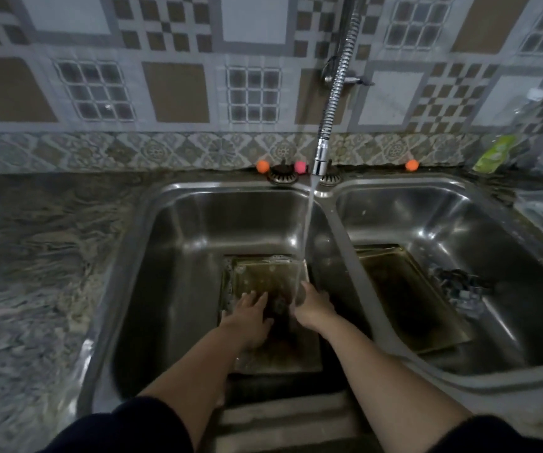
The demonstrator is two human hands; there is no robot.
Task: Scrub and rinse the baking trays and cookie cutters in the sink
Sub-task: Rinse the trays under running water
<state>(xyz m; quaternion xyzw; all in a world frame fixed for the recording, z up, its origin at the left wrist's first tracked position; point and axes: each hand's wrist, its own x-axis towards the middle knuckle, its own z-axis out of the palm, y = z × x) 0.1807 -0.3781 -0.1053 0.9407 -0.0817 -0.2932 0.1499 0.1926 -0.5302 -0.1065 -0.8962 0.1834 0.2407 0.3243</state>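
a baking tray (263, 273) lies flat in the left basin of a steel double sink (165, 223), under water running from a flexible spring faucet (332, 103). the left hand (250, 313) presses on the tray with its fingers spread and straight; the right hand (312, 305) is at the tray's right edge in the stream, and whether its fingers grasp anything cannot be told. a second tray (410, 299) rests in the right basin beside a dark heap, too blurred to name (459, 286). three small coloured balls sit along the patterned tile wall (178, 93).

One tray (265, 273) in each sink basin (198, 223)
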